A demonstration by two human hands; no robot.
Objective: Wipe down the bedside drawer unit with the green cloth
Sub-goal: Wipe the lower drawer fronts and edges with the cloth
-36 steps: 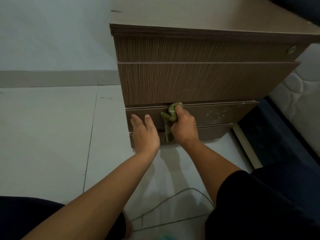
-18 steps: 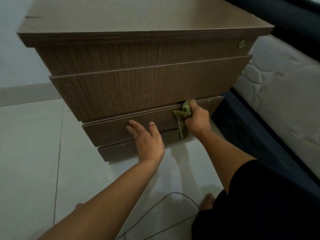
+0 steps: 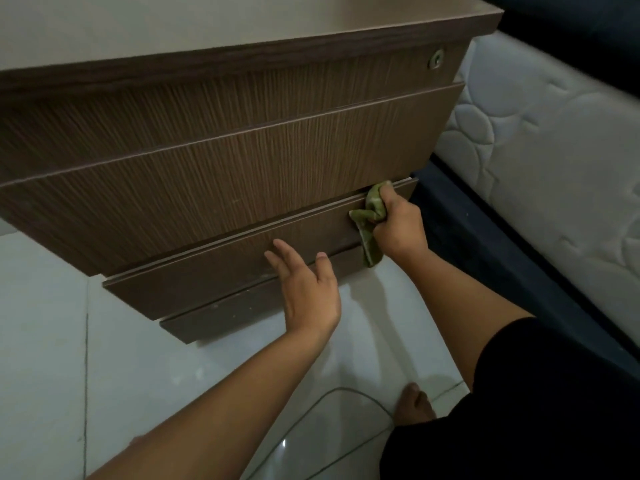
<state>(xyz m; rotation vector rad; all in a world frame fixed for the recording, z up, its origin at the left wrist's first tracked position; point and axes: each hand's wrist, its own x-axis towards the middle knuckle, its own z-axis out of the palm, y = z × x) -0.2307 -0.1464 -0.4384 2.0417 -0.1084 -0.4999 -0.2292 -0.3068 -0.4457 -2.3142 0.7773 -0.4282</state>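
Floor: pale glossy tiles (image 3: 45, 341) with dark grout lines, and a thin cable (image 3: 332, 391) is seen looping across them near the bottom.
Drawer unit: brown wood-grain bedside drawer unit (image 3: 242, 161) fills most of the view, tilted by the wide lens; three drawer fronts are stacked under a lighter top, with a plinth strip at the bottom.
Lock: small round metal lock (image 3: 435, 59) is set in the top drawer front, far right.
Bed: white quilted mattress (image 3: 554, 174) on a dark base is seen just right of the unit.
Cloth: green cloth (image 3: 373, 216) is bunched up and pressed to the right end of the lowest drawer front, right at the upper edge, with a tail hanging down past the plinth.
Right hand: right hand (image 3: 400, 225) is closed in a fist around the cloth.
Left hand: left hand (image 3: 306, 289) is flat and open, fingers spread, nothing held; fingertips are laid against the lowest drawer front near its middle.
Clothing: dark fabric (image 3: 519, 410) is seen at lower right, and a bare foot (image 3: 414, 403) is resting on the tiles beside it.
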